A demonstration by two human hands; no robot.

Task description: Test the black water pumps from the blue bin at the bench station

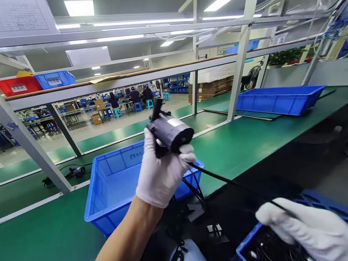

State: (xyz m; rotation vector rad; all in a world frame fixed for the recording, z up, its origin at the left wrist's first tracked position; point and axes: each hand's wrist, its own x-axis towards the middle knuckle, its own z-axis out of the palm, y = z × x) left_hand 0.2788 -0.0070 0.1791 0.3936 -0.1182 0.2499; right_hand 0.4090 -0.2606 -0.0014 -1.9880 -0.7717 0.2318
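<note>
My left hand [163,173], in a white glove, is closed around a small black water pump [172,130], raised above the blue bin [119,201]. A short outlet tube sticks up from the pump, and a pale label shows on its side. From the pump a black cable [222,178] runs down to the right. My gloved right hand [306,222] is closed on this cable, over a blue crate [247,252] that contains dark cables. More black cable hangs over the front edge of the blue bin and down by my legs.
The green bench [221,141] carries another pump [78,171] behind the left post and a second blue bin [283,100] at the right. A metal frame post [19,126] rises at the left. Red [18,86] and blue [54,80] boxes sit on the shelf. People sit far behind.
</note>
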